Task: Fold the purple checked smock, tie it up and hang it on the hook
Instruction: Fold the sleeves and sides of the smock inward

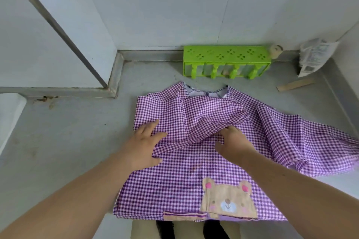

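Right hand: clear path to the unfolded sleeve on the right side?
Probably yes. The right hand rests on the smock beside the spread sleeve, and nothing lies between them. The left hand presses the opposite side, out of the way.

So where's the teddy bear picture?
The bear patch is on the smock, at its bottom hem on the right side, nearest the person, below the right hand.

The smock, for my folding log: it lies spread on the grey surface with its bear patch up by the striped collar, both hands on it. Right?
Not quite. The head view shows the bear patch at the hem nearest the person, opposite the striped collar. The rest stands: smock spread, left hand and right hand on it.
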The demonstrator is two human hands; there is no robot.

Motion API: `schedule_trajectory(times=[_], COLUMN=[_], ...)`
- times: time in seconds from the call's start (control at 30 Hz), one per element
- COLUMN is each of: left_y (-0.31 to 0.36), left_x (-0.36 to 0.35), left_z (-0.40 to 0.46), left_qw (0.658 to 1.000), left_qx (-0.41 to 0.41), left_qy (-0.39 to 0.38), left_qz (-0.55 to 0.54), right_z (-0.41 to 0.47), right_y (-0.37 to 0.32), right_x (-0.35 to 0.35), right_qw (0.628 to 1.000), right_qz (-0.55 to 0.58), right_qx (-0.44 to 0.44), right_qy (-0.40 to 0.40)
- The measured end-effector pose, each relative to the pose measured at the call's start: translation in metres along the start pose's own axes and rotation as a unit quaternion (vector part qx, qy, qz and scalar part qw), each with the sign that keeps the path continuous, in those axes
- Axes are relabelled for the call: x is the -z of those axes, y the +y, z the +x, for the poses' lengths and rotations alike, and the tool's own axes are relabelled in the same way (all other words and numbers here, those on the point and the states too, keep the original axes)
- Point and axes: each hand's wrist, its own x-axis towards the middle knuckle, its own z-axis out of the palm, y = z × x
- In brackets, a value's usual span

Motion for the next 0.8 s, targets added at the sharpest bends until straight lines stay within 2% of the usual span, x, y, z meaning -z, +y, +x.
schedule_trajectory(times=[0.03, 0.1, 0.2, 0.27, 0.3, 0.5, 0.63, 0.8], left_y=[0.000, 0.004, 0.010, 0.011, 0.011, 0.013, 0.014, 0.022], left_x=[-0.003, -0.007, -0.012, -0.013, -0.013, -0.013, -0.015, -0.014], left_z=[0.000, 0.003, 0.007, 0.009, 0.009, 0.009, 0.010, 0.011], left_qw=[1.000, 0.998, 0.994, 0.994, 0.994, 0.994, 0.997, 0.998], left_qx=[-0.010, -0.037, -0.069, -0.072, -0.072, -0.074, -0.048, -0.007], left_qy=[0.005, 0.013, 0.017, 0.010, 0.009, 0.010, -0.006, -0.046], left_qz=[0.009, 0.044, 0.080, 0.085, 0.086, 0.086, 0.055, 0.036], right_z=[0.000, 0.004, 0.016, 0.026, 0.028, 0.015, -0.002, -0.013], right_y=[0.001, 0.002, 0.006, 0.014, 0.017, 0.034, 0.053, 0.074], right_x=[0.001, 0.007, 0.016, 0.017, 0.018, 0.028, 0.032, 0.034], right_qw=[0.996, 0.964, 0.868, 0.811, 0.798, 0.802, 0.850, 0.906], right_qz=[0.075, 0.237, 0.437, 0.507, 0.519, 0.500, 0.407, 0.283], right_qx=[-0.030, -0.102, -0.221, -0.274, -0.283, -0.292, -0.299, -0.291], right_qy=[0.023, 0.062, 0.085, 0.105, 0.120, 0.144, 0.151, 0.122])
